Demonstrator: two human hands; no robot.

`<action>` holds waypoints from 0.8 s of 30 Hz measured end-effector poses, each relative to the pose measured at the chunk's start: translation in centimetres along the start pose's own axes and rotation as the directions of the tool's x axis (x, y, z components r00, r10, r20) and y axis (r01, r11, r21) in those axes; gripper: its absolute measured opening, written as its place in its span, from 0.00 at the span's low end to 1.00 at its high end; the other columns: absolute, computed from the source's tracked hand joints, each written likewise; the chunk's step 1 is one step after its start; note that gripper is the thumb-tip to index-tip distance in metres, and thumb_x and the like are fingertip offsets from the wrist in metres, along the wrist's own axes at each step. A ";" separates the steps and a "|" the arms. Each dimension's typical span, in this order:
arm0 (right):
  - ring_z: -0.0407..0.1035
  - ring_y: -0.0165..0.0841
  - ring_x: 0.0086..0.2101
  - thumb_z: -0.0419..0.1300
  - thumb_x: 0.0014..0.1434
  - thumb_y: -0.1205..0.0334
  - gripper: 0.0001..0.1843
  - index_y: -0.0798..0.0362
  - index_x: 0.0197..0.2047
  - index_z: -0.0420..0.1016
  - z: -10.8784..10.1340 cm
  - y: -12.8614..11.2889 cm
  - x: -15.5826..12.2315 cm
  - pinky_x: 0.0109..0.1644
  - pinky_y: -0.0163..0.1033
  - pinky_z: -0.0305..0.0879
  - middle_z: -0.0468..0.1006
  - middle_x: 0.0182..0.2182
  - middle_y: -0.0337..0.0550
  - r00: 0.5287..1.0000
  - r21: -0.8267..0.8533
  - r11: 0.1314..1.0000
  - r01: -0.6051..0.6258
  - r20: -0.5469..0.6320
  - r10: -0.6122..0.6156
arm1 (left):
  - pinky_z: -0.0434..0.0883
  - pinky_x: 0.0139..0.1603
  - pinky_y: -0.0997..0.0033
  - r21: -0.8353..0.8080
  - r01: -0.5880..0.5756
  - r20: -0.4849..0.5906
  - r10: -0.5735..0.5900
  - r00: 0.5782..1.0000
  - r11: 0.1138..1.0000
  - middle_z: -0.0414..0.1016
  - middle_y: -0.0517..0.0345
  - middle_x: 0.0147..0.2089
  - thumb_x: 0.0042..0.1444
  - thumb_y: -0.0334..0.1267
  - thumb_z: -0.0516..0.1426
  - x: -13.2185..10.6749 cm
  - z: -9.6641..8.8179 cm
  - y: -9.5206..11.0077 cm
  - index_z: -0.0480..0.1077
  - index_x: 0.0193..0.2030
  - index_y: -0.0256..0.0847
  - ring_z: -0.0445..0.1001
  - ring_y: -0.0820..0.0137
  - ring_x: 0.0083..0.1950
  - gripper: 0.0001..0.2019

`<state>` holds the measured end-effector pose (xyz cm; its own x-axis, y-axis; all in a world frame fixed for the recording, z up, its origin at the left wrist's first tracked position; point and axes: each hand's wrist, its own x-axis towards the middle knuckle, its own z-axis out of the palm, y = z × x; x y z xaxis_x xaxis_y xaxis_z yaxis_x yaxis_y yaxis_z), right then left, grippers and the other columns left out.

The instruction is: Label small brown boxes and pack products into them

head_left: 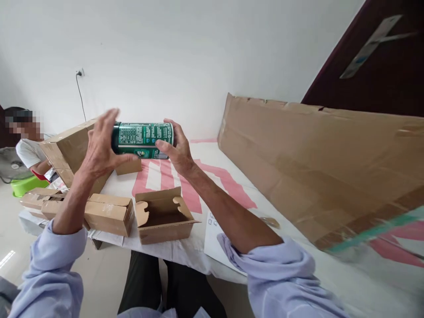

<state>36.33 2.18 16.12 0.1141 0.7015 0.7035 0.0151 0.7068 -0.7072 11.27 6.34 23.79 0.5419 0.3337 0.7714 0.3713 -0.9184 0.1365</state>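
A green can (145, 140) with a dark lid and printed white text is held lengthwise above the table. My right hand (179, 148) grips its right end, thumb on the near side. At the lid end is my left hand (102, 143), its fingers spread and slightly blurred, its thumb along the can's lower edge; whether the palm touches the lid I cannot tell. Below the can, an open cardboard box (165, 232) stands on the table with its flaps up. To its left sits a closed cardboard box (107, 214).
A large cardboard sheet or box (314, 163) stands along the right side. Bigger cartons (74, 148) are stacked at the left, beside a seated person (29, 148). White and pink cloth (228, 176) covers the table, with a white sheet (213, 238) at its front edge.
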 end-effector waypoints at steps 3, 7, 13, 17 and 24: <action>0.63 0.53 0.67 0.70 0.58 0.31 0.54 0.40 0.78 0.53 0.5 1.2 -0.9 0.70 0.60 0.71 0.69 0.67 0.52 0.996 -0.021 0.997 -0.076 -0.047 0.075 | 0.50 0.77 0.27 0.300 -0.081 0.218 0.015 0.976 0.951 0.62 0.41 0.77 0.55 0.53 0.71 0.1 0.5 0.6 0.60 0.76 0.49 0.58 0.33 0.77 0.45; 0.64 0.55 0.68 0.71 0.55 0.29 0.59 0.46 0.79 0.52 0.0 3.1 -1.9 0.71 0.61 0.69 0.64 0.72 0.58 0.984 -0.057 0.982 -0.179 -0.018 0.179 | 0.58 0.72 0.32 0.455 -0.117 0.378 -0.072 0.923 0.883 0.67 0.38 0.72 0.54 0.38 0.67 -0.6 3.2 -0.1 0.57 0.75 0.46 0.63 0.36 0.73 0.42; 0.61 0.60 0.71 0.80 0.46 0.39 0.61 0.47 0.77 0.63 -6.9 6.2 -6.5 0.69 0.67 0.68 0.64 0.74 0.62 0.823 -0.421 0.796 -0.435 0.173 0.541 | 0.72 0.64 0.46 0.501 -0.043 0.531 -0.268 0.804 0.864 0.65 0.38 0.71 0.50 0.33 0.64 -2.9 7.1 -7.6 0.54 0.73 0.44 0.65 0.44 0.72 0.43; 0.80 0.49 0.45 0.78 0.47 0.47 0.32 0.54 0.52 0.84 -9.9 9.1 -10.2 0.46 0.49 0.79 0.86 0.47 0.56 0.567 -0.518 0.608 -0.602 0.259 0.782 | 0.73 0.63 0.48 0.540 -0.016 0.638 -0.396 0.661 0.842 0.66 0.40 0.70 0.47 0.30 0.66 -4.5 10.3 -14.7 0.58 0.69 0.45 0.63 0.46 0.72 0.42; 0.72 0.34 0.26 0.72 0.52 0.44 0.20 0.54 0.28 0.80 -10.9 13.8 -10.7 0.29 0.39 0.69 0.80 0.25 0.42 0.620 -0.389 0.624 -0.678 0.152 0.769 | 0.71 0.63 0.53 0.536 0.061 0.673 -0.469 0.572 0.842 0.71 0.43 0.65 0.42 0.26 0.67 -6.2 16.0 -23.4 0.62 0.63 0.43 0.66 0.51 0.67 0.40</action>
<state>46.13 3.43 -1.87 -0.0685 0.9929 -0.0971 0.3182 -0.0705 -0.9454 11.31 29.15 5.87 0.6429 0.7649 -0.0409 0.7497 -0.6393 -0.1708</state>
